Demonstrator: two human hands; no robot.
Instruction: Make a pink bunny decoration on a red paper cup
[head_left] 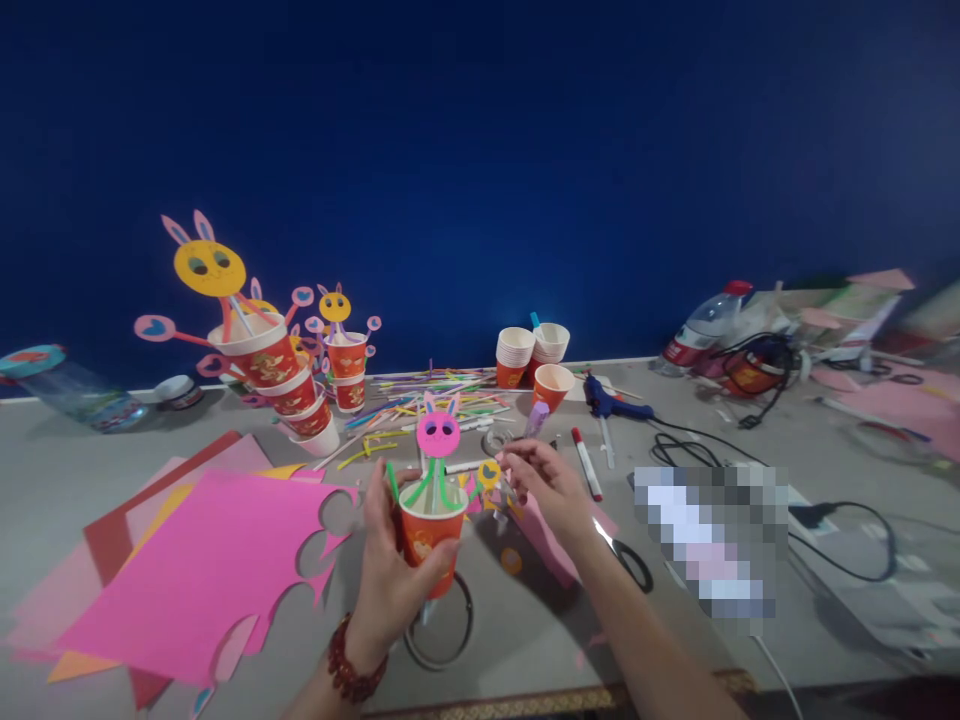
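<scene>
My left hand [394, 560] is wrapped around a red paper cup [433, 535] with a white rim, held upright above the table. A pink paper bunny head [438, 434] with ears and drawn eyes stands up out of the cup, and green strips curve over its rim. At the end of the right-hand strip is a yellow paper disc [489, 473] with a blue heart. My right hand [551, 490] has its fingertips drawn together at this disc's edge. Below the cup, a roll of tape or ring [442, 625] lies on the table.
Pink, red and orange paper sheets [202, 570] lie left. Stacked cups with yellow bunny heads [210, 268] stand behind them. Colored sticks [427, 405], paper cups [514, 355], a marker [587, 463], scissors [634, 565], a blue glue gun [615, 400] and a bottle [701, 335] are around.
</scene>
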